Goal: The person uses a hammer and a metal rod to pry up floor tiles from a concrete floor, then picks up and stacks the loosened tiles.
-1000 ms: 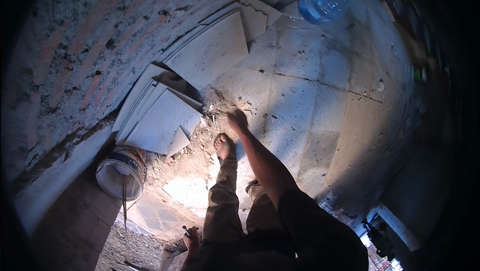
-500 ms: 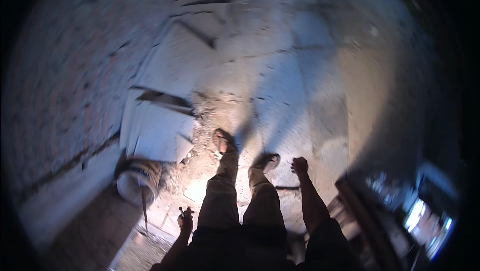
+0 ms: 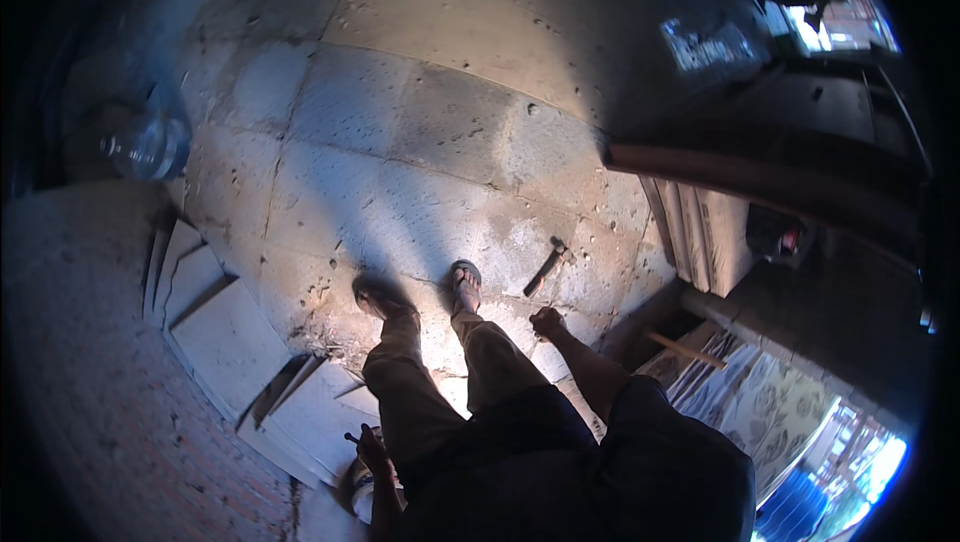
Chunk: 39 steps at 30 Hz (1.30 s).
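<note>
Head view: your right hand [image 3: 546,323] is held low above the floor [image 3: 330,177], fingers curled inward; it is too small and dim to tell how tightly they close or whether they hold anything. Your left hand [image 3: 374,452], near the lower edge, is closed around a slim dark rod [image 3: 352,437], one end poking out to the left. You'd expect that rod to be stiff and fairly light, best gripped around its middle. Just beyond your right hand lies the hammer [image 3: 545,270], flat on the floor, head away from you and handle end toward your fingers. Expect it rigid, head-heavy and hard to break; grit may make the handle a little slippery, so wrap your whole hand around it, well back from the head. Your right forearm [image 3: 592,370] reaches forward and leftward, apart from the hammer, while your left hand partly covers the bucket [image 3: 361,494]. Farther left, flat slabs [image 3: 228,347] lie along the wall [image 3: 120,392].
</note>
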Available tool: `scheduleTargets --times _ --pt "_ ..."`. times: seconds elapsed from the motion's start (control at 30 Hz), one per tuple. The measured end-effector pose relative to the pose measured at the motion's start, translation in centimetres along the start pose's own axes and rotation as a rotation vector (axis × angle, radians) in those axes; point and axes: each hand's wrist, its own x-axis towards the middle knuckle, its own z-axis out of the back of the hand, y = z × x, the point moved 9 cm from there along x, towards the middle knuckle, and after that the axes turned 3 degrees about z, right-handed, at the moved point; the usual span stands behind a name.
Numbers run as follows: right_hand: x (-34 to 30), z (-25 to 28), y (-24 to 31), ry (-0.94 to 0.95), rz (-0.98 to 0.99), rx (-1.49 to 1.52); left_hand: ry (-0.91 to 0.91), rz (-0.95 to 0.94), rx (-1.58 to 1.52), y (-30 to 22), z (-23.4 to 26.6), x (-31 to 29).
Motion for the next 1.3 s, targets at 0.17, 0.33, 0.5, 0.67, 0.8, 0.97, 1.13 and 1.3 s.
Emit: scheduleTargets --times 0.17,0.33,0.5,0.67,0.8,0.97,1.13,1.3 --pt "-1.5 2.1 5.7 -0.019 -0.486 0.671 0.099 -0.378 0.466 -20.1 1.1 7.7" --pt "-6.4 -0.9 9.1 -0.052 -0.603 0.946 0.121 -1.139 0.831 -41.7 -4.3 9.3" --pt "-11.8 -15.2 8.9 0.096 -0.321 0.358 0.274 -0.872 0.719 -56.4 -11.0 11.1" --pt "-10.2 -20.1 15.7 0.104 -0.425 0.764 0.324 -1.027 0.86 -66.7 -18.8 9.3" --pt "-6.9 -19.4 16.8 -0.094 -0.497 1.297 0.41 -1.194 1.008 -72.3 -27.2 6.1" --pt "-3.6 -1.4 24.8 -0.014 -0.785 1.448 0.566 -1.477 1.038 -75.7 -36.8 0.5" --pt "-1.4 -0.4 29.5 -0.036 -0.934 1.626 0.812 -1.634 0.96 -78.3 -43.2 -2.7" --pt "-0.6 -0.3 37.8 -0.19 -1.15 1.751 0.958 -1.868 0.982 -79.1 -47.6 -0.6"
